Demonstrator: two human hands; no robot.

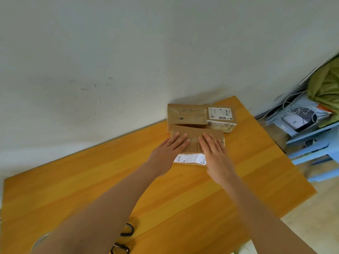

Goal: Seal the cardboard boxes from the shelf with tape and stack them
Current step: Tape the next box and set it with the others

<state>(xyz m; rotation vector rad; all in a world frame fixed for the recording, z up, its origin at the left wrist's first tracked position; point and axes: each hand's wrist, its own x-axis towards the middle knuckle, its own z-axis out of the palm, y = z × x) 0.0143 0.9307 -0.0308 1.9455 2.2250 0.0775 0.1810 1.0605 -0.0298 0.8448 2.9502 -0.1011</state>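
Note:
A flat brown cardboard box (pixel 194 136) with a white label on its near side lies on the wooden table (pixel 91 180). My left hand (pixel 168 149) and my right hand (pixel 213 151) both rest flat on its top, fingers spread. Behind it, against the wall, sits another brown box (pixel 185 114), with a smaller box bearing a white shipping label (pixel 221 117) to its right. Scissors handles (pixel 126 233) show at the near edge under my left forearm. A roll of clear tape (pixel 39 241) peeks out at the bottom left, mostly hidden by that arm.
A white wall runs along the table's far side. To the right stands a blue plastic shelf (pixel 311 142) holding a small white device, cables and a green bag (pixel 324 87). Pale floor lies beyond the table's right edge.

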